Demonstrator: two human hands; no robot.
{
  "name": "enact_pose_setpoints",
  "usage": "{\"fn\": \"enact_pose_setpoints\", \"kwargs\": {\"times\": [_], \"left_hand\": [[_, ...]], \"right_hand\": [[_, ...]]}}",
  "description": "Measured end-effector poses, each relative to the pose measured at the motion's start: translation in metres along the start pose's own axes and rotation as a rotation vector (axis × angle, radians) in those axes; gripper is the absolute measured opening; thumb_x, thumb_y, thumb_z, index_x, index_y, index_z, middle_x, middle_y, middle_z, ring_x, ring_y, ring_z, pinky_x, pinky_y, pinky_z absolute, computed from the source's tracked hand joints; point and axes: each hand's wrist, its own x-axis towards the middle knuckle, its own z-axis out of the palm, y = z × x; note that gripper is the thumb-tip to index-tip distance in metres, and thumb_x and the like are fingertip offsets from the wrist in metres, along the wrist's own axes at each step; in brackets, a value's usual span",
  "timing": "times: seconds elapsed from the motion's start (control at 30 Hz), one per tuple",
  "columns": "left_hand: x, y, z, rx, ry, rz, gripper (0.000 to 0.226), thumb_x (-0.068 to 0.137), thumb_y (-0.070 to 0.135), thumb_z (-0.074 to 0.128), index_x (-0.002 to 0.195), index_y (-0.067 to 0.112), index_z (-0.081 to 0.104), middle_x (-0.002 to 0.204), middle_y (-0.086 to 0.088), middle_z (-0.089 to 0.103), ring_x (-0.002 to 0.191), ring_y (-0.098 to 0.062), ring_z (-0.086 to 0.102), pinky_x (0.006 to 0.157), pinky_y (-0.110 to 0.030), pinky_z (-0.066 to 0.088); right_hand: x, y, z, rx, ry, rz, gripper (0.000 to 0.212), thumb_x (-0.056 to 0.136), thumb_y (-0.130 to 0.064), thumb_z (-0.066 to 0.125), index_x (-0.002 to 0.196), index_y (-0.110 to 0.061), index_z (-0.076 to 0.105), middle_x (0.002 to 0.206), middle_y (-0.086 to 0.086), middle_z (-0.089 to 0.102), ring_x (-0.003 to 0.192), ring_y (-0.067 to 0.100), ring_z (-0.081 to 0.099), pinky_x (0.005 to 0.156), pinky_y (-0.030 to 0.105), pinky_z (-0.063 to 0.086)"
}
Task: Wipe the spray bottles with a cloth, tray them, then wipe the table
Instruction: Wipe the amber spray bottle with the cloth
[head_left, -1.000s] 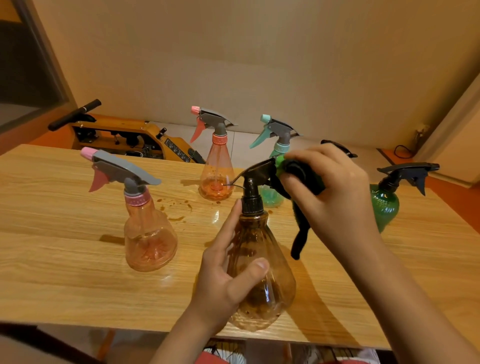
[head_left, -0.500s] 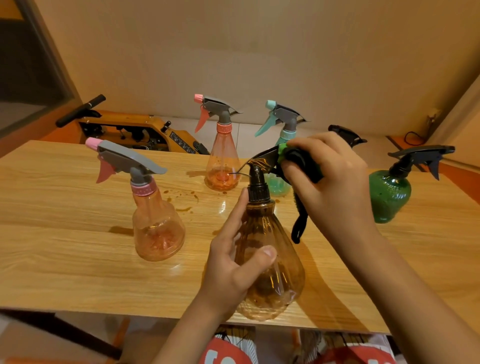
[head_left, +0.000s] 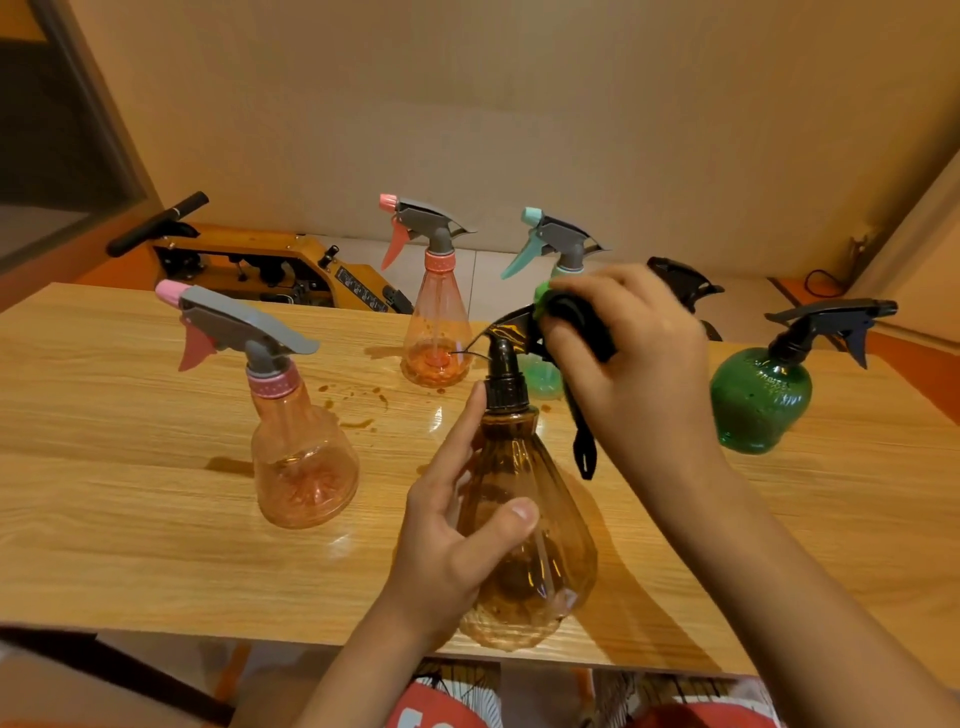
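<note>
My left hand (head_left: 447, 545) grips the body of an amber spray bottle (head_left: 540, 545) standing near the table's front edge. My right hand (head_left: 644, 358) holds a dark cloth (head_left: 576, 322) with a green patch against the bottle's black trigger head; a dark strip of it hangs beside the bottle. Two pink bottles stand on the table, one near left (head_left: 301, 447) and one further back (head_left: 436, 332). A teal bottle (head_left: 550, 249) is partly hidden behind my right hand. A green bottle (head_left: 758, 400) stands at the right.
Brown droplets (head_left: 358, 410) stain the wooden table (head_left: 130, 467) between the pink bottles. Another black sprayer head (head_left: 680, 278) shows behind my right hand. A yellow machine (head_left: 260, 265) sits on the floor beyond the table's far edge. No tray is in view.
My right hand with the cloth has shifted slightly over the amber bottle's trigger head. My left hand keeps the same grip on the bottle.
</note>
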Motion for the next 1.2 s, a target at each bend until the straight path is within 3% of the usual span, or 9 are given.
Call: {"fn": "enact_pose_setpoints", "kwargs": {"times": [0.13,0.3,0.47,0.63,0.8,0.97,1.13,1.2], "left_hand": [[0.003,0.001,-0.001,-0.03,0.011,-0.024,0.081,0.082,0.036,0.071,0.155,0.037,0.037,0.157,0.015,0.048,0.145,-0.011,0.046,0.112,-0.034,0.045],[0.001,0.0,0.0,0.006,-0.014,-0.024,0.081,0.082,0.037,0.071,0.154,0.048,0.036,0.16,0.015,0.042,0.151,-0.012,0.036,0.121,-0.056,0.032],[0.004,0.001,-0.001,-0.047,0.0,-0.037,0.078,0.084,0.032,0.07,0.155,0.041,0.04,0.158,0.01,0.047,0.147,-0.016,0.043,0.118,-0.057,0.036],[0.002,0.002,0.0,0.014,-0.026,-0.037,0.079,0.083,0.04,0.069,0.153,0.052,0.034,0.16,0.024,0.038,0.152,-0.006,0.032,0.122,-0.056,0.029],[0.003,0.001,-0.002,-0.007,-0.006,-0.045,0.08,0.084,0.039,0.07,0.154,0.048,0.035,0.162,0.014,0.041,0.151,-0.014,0.036,0.12,-0.059,0.031],[0.001,0.003,-0.001,0.035,-0.029,-0.032,0.08,0.083,0.039,0.068,0.153,0.052,0.033,0.161,0.022,0.039,0.151,-0.007,0.034,0.121,-0.056,0.031],[0.002,0.002,-0.002,-0.002,-0.015,-0.043,0.079,0.084,0.038,0.069,0.154,0.048,0.034,0.161,0.018,0.041,0.151,-0.01,0.035,0.12,-0.058,0.031],[0.002,0.003,-0.001,0.011,-0.032,-0.044,0.08,0.083,0.038,0.069,0.154,0.05,0.034,0.16,0.021,0.039,0.151,-0.007,0.033,0.121,-0.056,0.03]], "right_hand": [[-0.013,-0.006,0.004,0.016,-0.19,-0.103,0.029,0.096,-0.026,0.061,0.121,-0.014,0.069,0.109,0.0,0.065,0.096,0.015,0.062,0.076,0.035,0.057],[0.004,0.0,-0.002,0.025,-0.049,-0.03,0.025,0.096,-0.023,0.066,0.119,-0.014,0.071,0.11,0.0,0.066,0.099,0.013,0.06,0.081,0.027,0.052],[-0.007,-0.016,0.003,0.025,-0.265,-0.101,0.03,0.095,-0.031,0.06,0.12,-0.019,0.07,0.11,-0.004,0.064,0.098,0.012,0.061,0.078,0.036,0.057],[0.011,-0.003,-0.004,-0.018,-0.115,-0.008,0.025,0.096,-0.024,0.065,0.119,-0.015,0.071,0.11,0.001,0.065,0.1,0.014,0.059,0.082,0.029,0.05],[-0.001,-0.011,0.002,0.017,-0.28,-0.049,0.028,0.096,-0.029,0.064,0.121,-0.019,0.071,0.108,-0.005,0.061,0.098,0.009,0.056,0.079,0.028,0.052],[0.005,-0.002,0.0,-0.01,-0.089,0.025,0.024,0.097,-0.024,0.066,0.118,-0.014,0.072,0.109,0.001,0.063,0.099,0.014,0.058,0.08,0.024,0.047],[-0.007,-0.012,0.004,0.043,-0.247,-0.038,0.027,0.096,-0.031,0.064,0.119,-0.019,0.071,0.107,-0.005,0.059,0.096,0.008,0.055,0.076,0.025,0.051],[-0.001,-0.008,0.002,0.025,-0.176,-0.029,0.025,0.096,-0.028,0.065,0.118,-0.018,0.072,0.106,-0.004,0.06,0.095,0.01,0.056,0.076,0.026,0.049]]}}
